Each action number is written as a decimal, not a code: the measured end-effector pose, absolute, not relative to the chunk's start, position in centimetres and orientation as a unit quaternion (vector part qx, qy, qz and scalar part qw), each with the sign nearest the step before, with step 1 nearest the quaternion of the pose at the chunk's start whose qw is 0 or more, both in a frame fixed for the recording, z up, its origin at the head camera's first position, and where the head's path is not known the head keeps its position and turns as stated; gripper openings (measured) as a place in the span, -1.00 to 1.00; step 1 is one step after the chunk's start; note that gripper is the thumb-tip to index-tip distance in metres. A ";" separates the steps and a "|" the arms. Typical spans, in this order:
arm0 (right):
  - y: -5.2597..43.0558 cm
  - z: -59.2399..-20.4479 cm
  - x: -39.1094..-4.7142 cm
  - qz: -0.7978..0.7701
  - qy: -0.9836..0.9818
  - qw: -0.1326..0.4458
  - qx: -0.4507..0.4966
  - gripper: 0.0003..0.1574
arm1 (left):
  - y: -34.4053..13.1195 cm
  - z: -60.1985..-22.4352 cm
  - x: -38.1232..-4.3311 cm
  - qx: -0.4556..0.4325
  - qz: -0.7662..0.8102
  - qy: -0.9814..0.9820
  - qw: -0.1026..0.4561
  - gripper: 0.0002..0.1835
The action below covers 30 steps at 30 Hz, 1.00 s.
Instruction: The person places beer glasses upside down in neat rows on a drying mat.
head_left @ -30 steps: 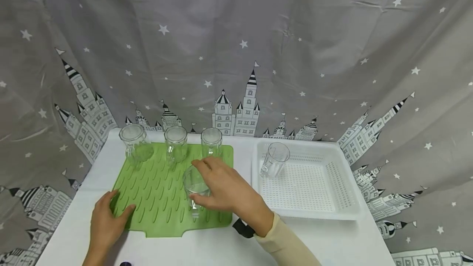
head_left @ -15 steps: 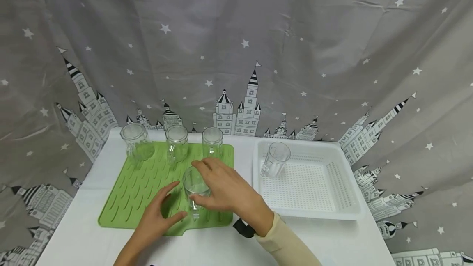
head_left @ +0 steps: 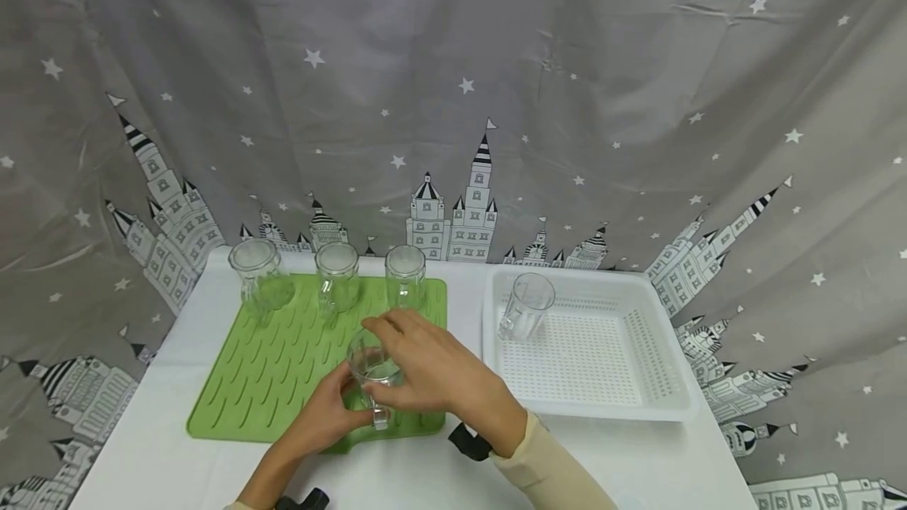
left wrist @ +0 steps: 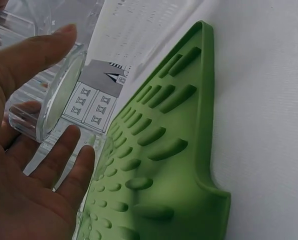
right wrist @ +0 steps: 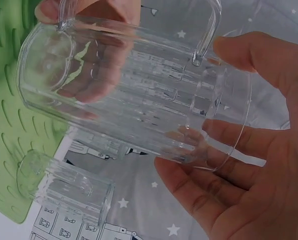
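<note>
A clear glass mug (head_left: pixel 373 359) is over the right part of the green ridged mat (head_left: pixel 265 376). My right hand (head_left: pixel 428 360) grips it near the rim, fingers on one side and thumb on the other. My left hand (head_left: pixel 322 415) holds the mug's lower part, thumb near the handle. In the left wrist view the mug's base (left wrist: pixel 64 92) stands clear of the mat. Through the glass in the right wrist view, left fingers (right wrist: pixel 96 75) show behind the mug. Part of the rim is hidden by my right hand in the head view.
Three more glass mugs, a left one (head_left: pixel 258 278), a middle one (head_left: pixel 338 278) and a right one (head_left: pixel 406 274), stand along the mat's back edge. A white perforated basket (head_left: pixel 669 384) at right holds another glass mug (head_left: pixel 526 307). A grey patterned curtain (head_left: pixel 602 101) hangs behind.
My left hand has moved right from the mat's left edge to the mug and now holds its lower part. The right hand keeps its grip; the mug has shifted slightly toward me.
</note>
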State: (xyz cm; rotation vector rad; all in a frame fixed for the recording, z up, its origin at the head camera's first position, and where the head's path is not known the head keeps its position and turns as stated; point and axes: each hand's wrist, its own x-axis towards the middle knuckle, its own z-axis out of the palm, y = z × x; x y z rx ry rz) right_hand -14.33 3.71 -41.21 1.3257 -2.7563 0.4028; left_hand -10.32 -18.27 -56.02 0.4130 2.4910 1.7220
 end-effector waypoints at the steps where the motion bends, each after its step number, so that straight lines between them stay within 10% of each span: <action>1: 3.7 -41.2 -14.3 0.132 -0.892 0.026 0.431 0.04 | -18.3 -56.0 -10.3 0.134 0.562 0.816 0.040 -0.09; 30: 8.5 -42.7 -16.2 0.260 -0.886 -0.110 0.367 0.12 | -21.7 -53.1 -9.3 0.107 0.523 0.846 -0.013 -0.03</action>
